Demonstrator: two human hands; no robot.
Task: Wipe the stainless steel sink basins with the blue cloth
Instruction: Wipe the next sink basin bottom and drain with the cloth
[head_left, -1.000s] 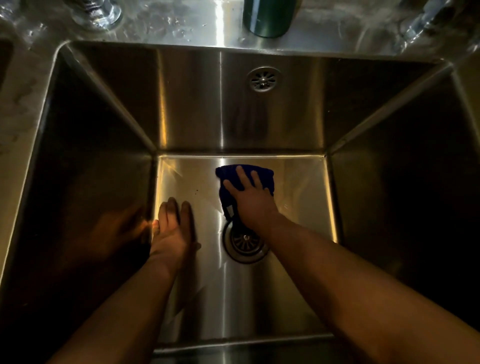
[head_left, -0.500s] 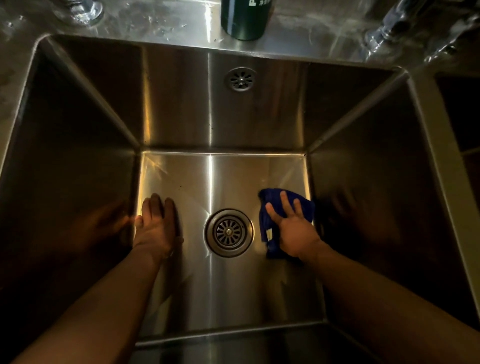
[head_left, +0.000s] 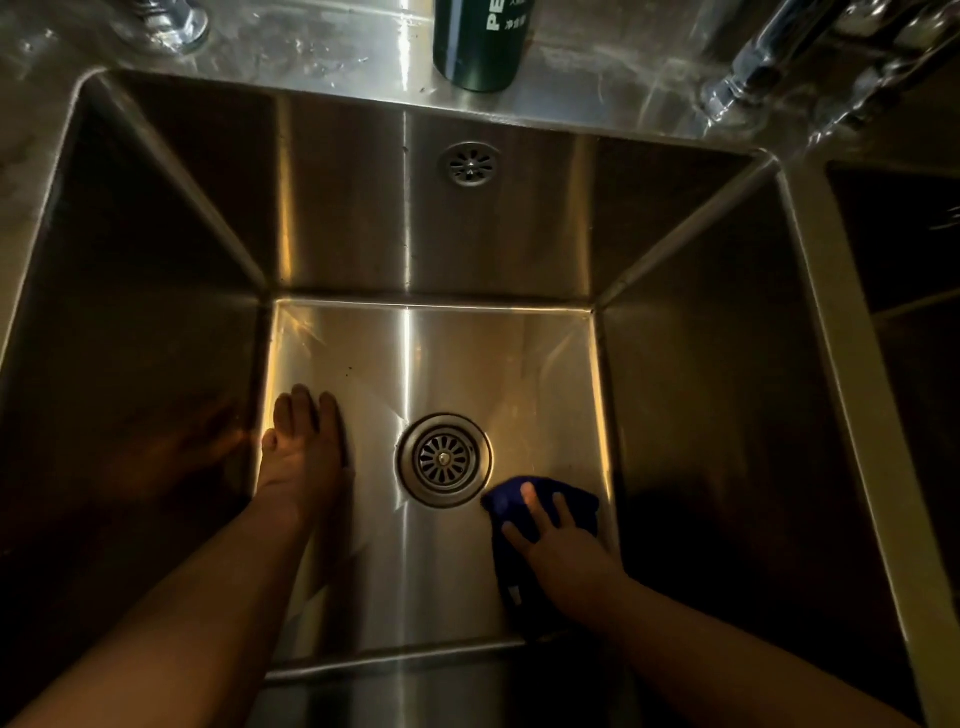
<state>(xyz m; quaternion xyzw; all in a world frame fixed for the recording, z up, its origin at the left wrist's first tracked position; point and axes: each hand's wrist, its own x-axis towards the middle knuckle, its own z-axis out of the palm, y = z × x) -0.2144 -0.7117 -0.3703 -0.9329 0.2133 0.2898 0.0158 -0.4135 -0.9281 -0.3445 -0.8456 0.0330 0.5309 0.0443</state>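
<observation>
Basin floor (head_left: 452, 364) holds blue cloth (head_left: 501, 504) beneath right hand (head_left: 566, 561), beside drain (head_left: 444, 460)

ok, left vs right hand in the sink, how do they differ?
Left hand rests bare on the basin floor, left of the drain; right hand presses the blue cloth, right of the drain and nearer the front. Both lie flat, palm down.

hands 2 (head_left: 304, 457) (head_left: 566, 561) | blue cloth 1 (head_left: 504, 504) | basins 2 (head_left: 156, 312) (head_left: 893, 249) | drain 1 (head_left: 443, 460) | overflow 1 (head_left: 470, 164) | green bottle 1 (head_left: 480, 47)
</observation>
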